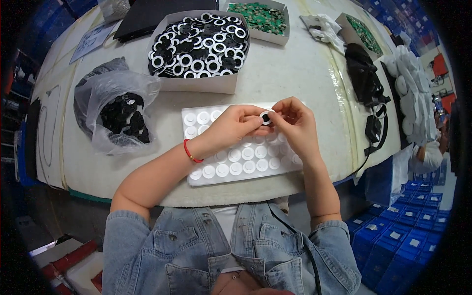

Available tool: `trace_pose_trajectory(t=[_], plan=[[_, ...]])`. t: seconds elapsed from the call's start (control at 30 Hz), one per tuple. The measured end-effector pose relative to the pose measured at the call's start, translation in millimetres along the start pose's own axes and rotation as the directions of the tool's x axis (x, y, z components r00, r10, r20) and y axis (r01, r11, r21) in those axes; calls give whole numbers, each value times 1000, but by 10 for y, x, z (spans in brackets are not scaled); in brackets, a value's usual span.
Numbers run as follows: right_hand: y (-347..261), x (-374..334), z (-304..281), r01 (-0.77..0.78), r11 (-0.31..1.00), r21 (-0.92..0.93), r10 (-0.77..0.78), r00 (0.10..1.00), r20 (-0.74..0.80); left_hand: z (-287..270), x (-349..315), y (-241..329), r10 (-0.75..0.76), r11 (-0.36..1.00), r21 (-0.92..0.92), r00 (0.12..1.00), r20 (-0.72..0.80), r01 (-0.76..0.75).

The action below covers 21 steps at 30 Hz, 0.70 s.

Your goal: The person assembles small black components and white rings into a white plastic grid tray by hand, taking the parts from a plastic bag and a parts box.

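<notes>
Off-white table (290,69), one, spanning the scene. Near right, beyond its edge, stand many stacked blue boxes (388,241); their small white labels are too small to read. At the far centre is one large pale cardboard carton (201,85), heaped with uncounted black discs with white rings. To its left lies one translucent plastic bag (96,96) of black parts. Nearer, a white rectangular sheet (199,183) bears rows of round white discs (235,155); hands and forearms block some, preventing a full count. Two shallow pale boxes of green circuit boards stand at the far side, one centrally (275,39) and one at right (345,25). At far left lies one printed white paper (92,42), its print illegible. The left hand (241,123) and right hand (293,123) pinch, from opposite sides, one black-centred white ring (266,117) above the sheet, fingertips closed on it.
</notes>
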State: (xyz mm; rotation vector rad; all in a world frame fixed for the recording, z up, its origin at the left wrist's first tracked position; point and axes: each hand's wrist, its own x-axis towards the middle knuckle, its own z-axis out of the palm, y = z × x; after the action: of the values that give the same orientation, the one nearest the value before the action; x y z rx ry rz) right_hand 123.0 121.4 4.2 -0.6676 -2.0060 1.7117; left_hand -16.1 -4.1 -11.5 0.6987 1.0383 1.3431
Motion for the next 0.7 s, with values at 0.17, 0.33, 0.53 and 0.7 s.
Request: trace_pose_trajectory(t=[0.17,0.33,0.53,0.7], plan=[[20,-15,17,23,999,37,-23,1000,-15,37,-10,29,-14,1000,-6,1000,-28,14],[36,-23,20,-7,999,45,6,1000,2,50,-16,21,-5,1000,-9,999,-45,4],[77,-49,27,9,997,78,-14,998,63,69,-56,25,0,1000,31,995,-101,3],[158,-78,29,9,988,153,-30,991,132,52,-65,55,3,990,141,994,-114,13]])
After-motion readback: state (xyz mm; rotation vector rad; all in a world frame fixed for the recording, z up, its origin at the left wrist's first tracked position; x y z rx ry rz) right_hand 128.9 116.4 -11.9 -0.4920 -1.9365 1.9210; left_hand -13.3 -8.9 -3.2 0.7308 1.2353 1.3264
